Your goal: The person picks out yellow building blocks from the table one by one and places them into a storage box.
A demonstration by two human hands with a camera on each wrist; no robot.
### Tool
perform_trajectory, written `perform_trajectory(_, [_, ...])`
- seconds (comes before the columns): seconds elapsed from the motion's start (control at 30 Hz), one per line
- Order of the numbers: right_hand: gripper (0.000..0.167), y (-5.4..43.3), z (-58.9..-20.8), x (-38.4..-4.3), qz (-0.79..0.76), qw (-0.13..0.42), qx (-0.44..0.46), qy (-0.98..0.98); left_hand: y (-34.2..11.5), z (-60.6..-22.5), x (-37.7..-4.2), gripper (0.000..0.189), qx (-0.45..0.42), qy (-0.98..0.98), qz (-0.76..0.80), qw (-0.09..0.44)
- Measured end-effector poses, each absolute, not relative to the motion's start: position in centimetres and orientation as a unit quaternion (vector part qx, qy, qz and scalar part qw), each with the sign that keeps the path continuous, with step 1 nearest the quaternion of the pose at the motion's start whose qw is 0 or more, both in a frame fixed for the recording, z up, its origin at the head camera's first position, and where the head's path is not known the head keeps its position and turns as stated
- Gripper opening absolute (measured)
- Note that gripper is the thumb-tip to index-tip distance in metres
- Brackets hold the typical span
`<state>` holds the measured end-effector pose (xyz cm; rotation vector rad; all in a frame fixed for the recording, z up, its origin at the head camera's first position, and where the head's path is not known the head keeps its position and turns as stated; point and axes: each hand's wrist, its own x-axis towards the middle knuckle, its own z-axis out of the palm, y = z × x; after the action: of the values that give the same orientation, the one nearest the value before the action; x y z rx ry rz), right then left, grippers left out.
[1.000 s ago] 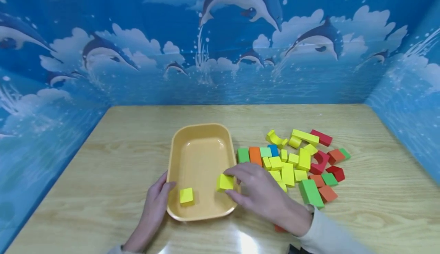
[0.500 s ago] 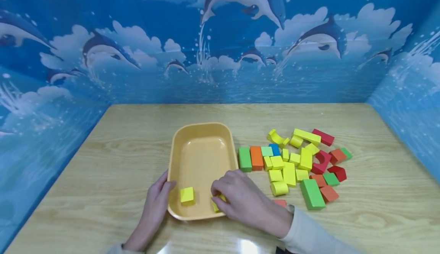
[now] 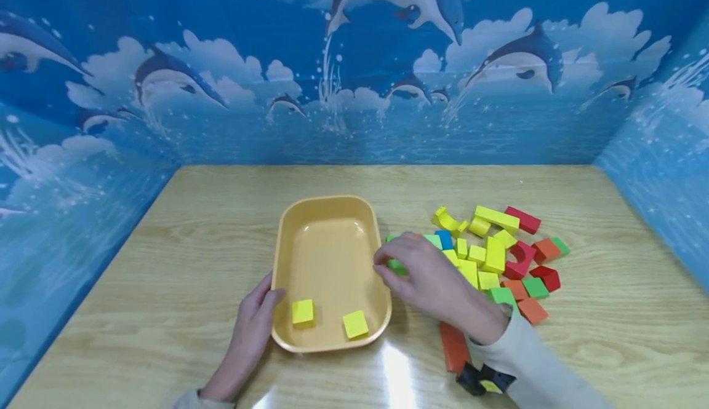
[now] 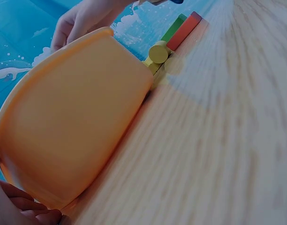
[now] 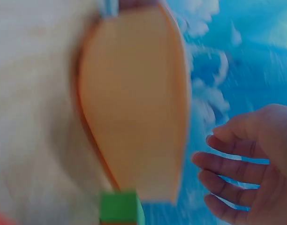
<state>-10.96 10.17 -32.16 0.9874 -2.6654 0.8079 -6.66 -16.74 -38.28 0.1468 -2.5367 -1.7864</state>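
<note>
Head: since prev. frame, R hand [image 3: 429, 277] went up and right, out of the tray [image 3: 327, 255]; yellow cube [image 3: 356, 325] lies free near tray's near-right corner, betw. both hands; L hand [image 3: 252, 323] pinches left rim; L wrist: L fingers [image 4: 31, 205] curl at tray wall; R wrist: R fingers [image 5: 230, 168] loosely spread, beside tray.

The head camera looks forward and down from above, showing the tray [image 3: 329, 261], the table [image 3: 216, 237] and the blue backdrop [image 3: 354, 141] from some way off. The left wrist camera, tilted, looks from low and very near at the tray's outer wall [image 4: 78, 112]. The right wrist camera, also near and turned sideways, faces the opposite wall [image 5: 134, 103]. All views share these three things
</note>
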Motion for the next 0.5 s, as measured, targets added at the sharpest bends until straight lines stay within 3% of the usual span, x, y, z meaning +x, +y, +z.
perform_trajectory(0.5, [0.027, 18.5, -31.3, -15.8, 0.209, 0.036, 0.111, -0.971, -16.9, -38.5, -6.7, 0.049, 0.049, -0.811, -0.583, 0.019])
